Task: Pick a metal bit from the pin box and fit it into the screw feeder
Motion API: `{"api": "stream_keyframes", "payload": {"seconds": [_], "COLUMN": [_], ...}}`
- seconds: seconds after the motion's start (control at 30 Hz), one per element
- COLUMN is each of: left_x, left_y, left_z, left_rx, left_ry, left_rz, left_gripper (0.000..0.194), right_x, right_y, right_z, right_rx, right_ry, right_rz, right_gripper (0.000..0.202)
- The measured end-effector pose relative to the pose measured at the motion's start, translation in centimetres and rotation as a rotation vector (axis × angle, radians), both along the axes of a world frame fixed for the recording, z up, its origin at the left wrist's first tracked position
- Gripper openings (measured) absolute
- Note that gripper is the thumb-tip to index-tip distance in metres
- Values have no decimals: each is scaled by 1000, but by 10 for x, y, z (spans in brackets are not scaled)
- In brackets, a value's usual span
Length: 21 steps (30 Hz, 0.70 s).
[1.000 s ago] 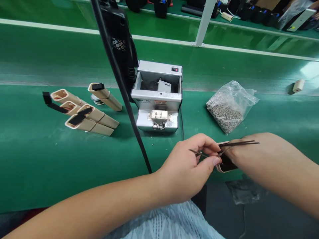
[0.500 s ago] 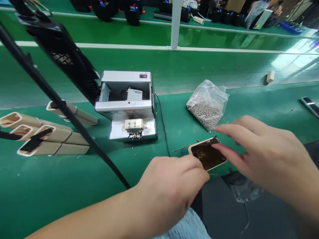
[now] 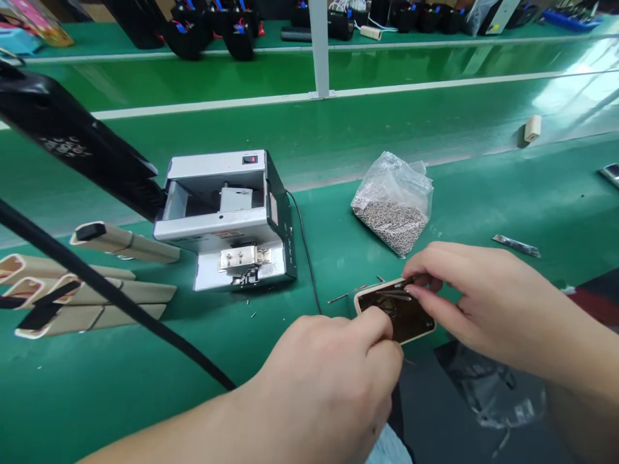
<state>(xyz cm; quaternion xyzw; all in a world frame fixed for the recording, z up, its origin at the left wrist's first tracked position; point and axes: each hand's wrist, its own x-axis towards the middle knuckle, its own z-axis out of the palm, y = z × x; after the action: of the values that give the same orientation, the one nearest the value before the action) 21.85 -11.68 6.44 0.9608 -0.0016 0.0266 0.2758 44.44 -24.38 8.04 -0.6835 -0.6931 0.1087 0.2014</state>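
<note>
While both hands meet over the beige casing (image 3: 394, 314), that casing sits at the near edge of the green tabletop (image 3: 507, 193), its open dark end facing up. The left hand (image 3: 333, 380) is curled shut around the casing's near side, thumb and forefinger pressed to its rim. The right hand (image 3: 476, 299) comes in from the casing's right, fingertips pinched on thin dark tweezers (image 3: 396, 293) whose tips lie across the opening.

Just beyond the casing a few small screws (image 3: 338, 298) lie loose, and farther beyond it stands a clear bag of screws (image 3: 394, 203). To the casing's far left is the grey screw feeder (image 3: 227, 219), its black cord (image 3: 307, 258) running toward the near edge between feeder and casing. Farther left of the casing lie several more beige casings (image 3: 97, 296) in a row, crossed by a black cable (image 3: 111, 296) that hangs in front.

Right of the casing the tabletop is open green surface up to a small metal strip (image 3: 516, 245); near of it, past the edge, lies a dark plastic bag (image 3: 488, 386).
</note>
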Motion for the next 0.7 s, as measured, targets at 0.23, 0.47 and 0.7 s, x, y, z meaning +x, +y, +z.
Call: {"api": "stream_keyframes", "payload": {"seconds": [0.23,0.47,0.7], "left_x": [0,-1,-8], "left_y": [15,21,24], "left_z": [10,-2,-9], "left_rx": [-48,-77,-36], "left_ry": [43,-21,-189], "left_rz": [27,45,33], "left_gripper": [20,27,20], "right_x": [0,7,4], "right_y": [1,-19,-29], "right_z": [-4,16,23], "right_rx": [-30,3,67], "right_ry": [42,83,85], "right_rz": [-21,22,-63], "right_gripper": [13,11,9]}}
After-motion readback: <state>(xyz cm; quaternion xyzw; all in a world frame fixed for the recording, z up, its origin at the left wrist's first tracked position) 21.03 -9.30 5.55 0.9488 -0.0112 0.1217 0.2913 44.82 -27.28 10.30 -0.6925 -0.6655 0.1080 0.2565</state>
